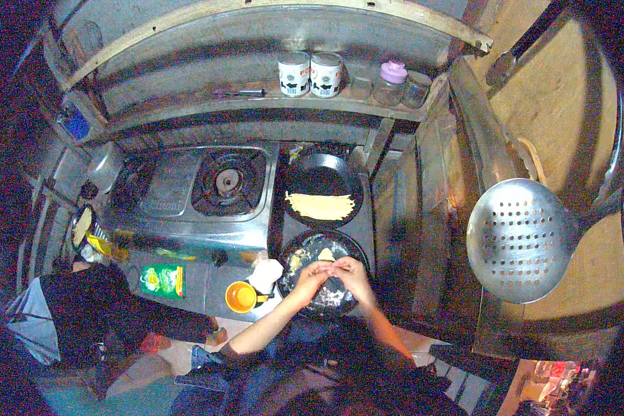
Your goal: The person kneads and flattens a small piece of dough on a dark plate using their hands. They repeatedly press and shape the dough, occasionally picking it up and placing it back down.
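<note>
My left hand (313, 282) and my right hand (351, 277) meet at the fingertips over a round black tray (300, 249) dusted with pale flour. Whether something small is pinched between the fingers cannot be made out. A small pale piece of dough (326, 255) shows just beyond the fingertips. Behind the tray, a black pan (295, 177) holds a row of pale dough strips (320, 206). To the left of my left hand are a white bag (266, 274) and an orange cup (241, 297) with a dark handle.
A steel gas stove (239, 229) stands at the left, with a green packet (162, 281) before it. Tins (294, 75) and jars (390, 86) line the shelf above. A perforated steel skimmer (520, 239) hangs at the right. Another person (99, 307) sits at the left.
</note>
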`<state>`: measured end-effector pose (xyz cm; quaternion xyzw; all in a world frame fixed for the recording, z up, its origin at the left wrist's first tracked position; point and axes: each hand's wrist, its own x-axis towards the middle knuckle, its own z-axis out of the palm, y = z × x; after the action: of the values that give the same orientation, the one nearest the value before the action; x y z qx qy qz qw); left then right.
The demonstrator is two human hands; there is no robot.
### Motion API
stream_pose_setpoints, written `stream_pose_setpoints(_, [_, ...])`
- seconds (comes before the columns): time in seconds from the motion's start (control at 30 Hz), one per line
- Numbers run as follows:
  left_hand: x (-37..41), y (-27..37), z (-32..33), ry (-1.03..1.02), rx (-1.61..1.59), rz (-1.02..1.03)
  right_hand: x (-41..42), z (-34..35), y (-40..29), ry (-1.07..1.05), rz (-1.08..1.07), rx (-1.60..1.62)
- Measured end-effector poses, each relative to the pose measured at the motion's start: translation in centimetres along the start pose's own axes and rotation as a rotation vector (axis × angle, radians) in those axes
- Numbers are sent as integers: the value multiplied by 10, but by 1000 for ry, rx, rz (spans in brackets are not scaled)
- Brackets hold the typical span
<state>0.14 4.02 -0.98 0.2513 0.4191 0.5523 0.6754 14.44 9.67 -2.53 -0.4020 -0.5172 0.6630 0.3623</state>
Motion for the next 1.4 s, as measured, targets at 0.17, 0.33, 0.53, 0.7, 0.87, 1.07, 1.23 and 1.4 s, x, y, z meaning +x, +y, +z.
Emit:
stream_pose_setpoints(0.17, [1, -2, -13, 1, -355, -255, -5, 11, -18, 32, -47, -247])
stream_pose_setpoints(0.33, [-4, -6, -18, 12, -378, -270, -10, 21, -41, -1, -116, -549])
stream_pose_setpoints(0.53, [-6, -5, -21, 63, -390, -301, -10, 17, -47, -64, -64, -514])
stream_pose_setpoints(0.7, [-9, -7, -21, -5, -442, -282, -9, 14, -46, -63, -59, -321])
stream_pose_setpoints(0.87, [-16, 4, 6, -117, -365, -357, 2, 25, -58, 54, -178, -435])
stream_pose_setpoints(1.07, [-23, 20, 44, -291, -968, -148, -17, 46, -61, -107, -308, -828])
stream_pose_setpoints(1.23, [-5, -14, 87, -17, -861, 580, -31, 53, -78, -294, -367, -1061])
stream_pose_setpoints(1.4, [-34, 22, 68, -97, -646, -175, -9, 50, -63, -117, -265, -981])
